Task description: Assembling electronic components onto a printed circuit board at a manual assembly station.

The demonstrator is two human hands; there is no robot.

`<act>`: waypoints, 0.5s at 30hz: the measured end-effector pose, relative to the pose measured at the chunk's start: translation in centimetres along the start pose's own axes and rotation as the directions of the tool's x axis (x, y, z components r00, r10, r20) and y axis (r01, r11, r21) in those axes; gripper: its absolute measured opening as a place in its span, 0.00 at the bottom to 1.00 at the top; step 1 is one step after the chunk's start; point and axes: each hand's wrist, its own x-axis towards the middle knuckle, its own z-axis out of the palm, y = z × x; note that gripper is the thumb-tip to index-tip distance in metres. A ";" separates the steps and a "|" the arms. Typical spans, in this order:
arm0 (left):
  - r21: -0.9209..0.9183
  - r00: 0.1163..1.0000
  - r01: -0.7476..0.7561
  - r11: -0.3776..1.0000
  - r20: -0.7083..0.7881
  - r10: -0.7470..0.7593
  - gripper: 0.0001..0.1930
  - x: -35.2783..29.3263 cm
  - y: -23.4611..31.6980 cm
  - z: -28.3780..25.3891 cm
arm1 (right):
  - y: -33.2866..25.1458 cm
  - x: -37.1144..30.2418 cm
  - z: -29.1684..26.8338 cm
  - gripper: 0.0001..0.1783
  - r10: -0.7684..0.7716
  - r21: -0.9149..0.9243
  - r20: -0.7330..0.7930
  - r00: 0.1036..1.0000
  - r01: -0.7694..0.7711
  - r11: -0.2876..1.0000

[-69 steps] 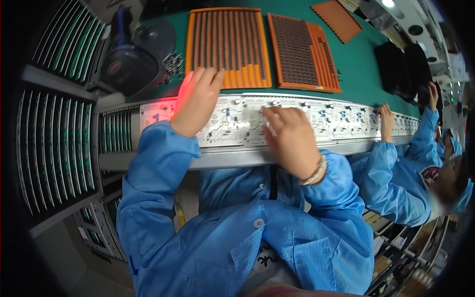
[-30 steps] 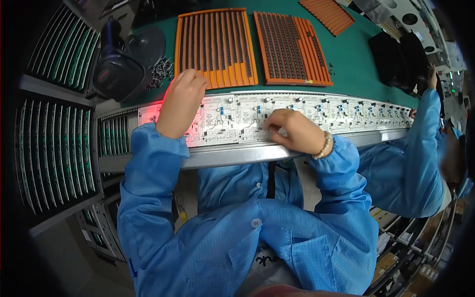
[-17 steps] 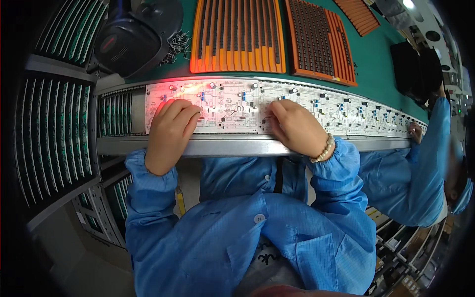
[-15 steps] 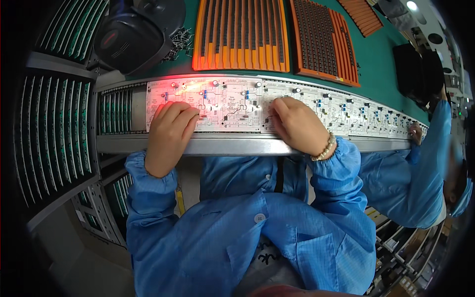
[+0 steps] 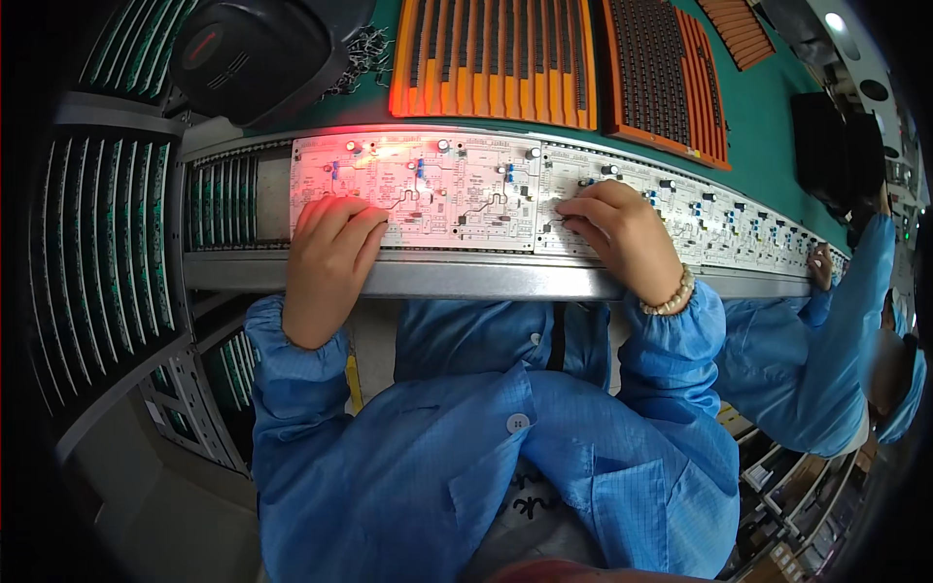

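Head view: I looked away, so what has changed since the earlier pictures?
The left hand has drawn back from beside the orange tray to the near half of the white circuit board. A co-worker's hand has moved right along the board row. Grip changes are too small to tell. The right hand stays over the boards; the tray stays put.

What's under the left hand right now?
The leftmost white circuit board and front metal rail run beneath the left hand; whatever sits directly below it is covered, so I can't tell.

the fisheye camera is head-worn and faces downward. white circuit boards [image 5: 494, 199] lie at close range, above centre.
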 end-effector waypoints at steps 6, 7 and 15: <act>0.015 0.999 0.000 1.000 0.037 0.000 0.08 -0.1 -0.4 0.3 | -2.0 0.4 -0.5 0.12 0.014 0.080 -0.071 0.997 -0.008 0.997; 0.019 0.999 0.005 1.000 0.038 -0.005 0.08 -0.2 -0.6 0.3 | -2.4 0.5 -0.5 0.12 0.019 0.104 -0.068 0.997 -0.012 0.995; 0.067 0.997 -0.040 0.997 0.071 0.035 0.07 0.1 -1.7 -0.1 | -4.9 1.0 0.3 0.12 0.001 0.208 -0.067 0.998 0.013 0.978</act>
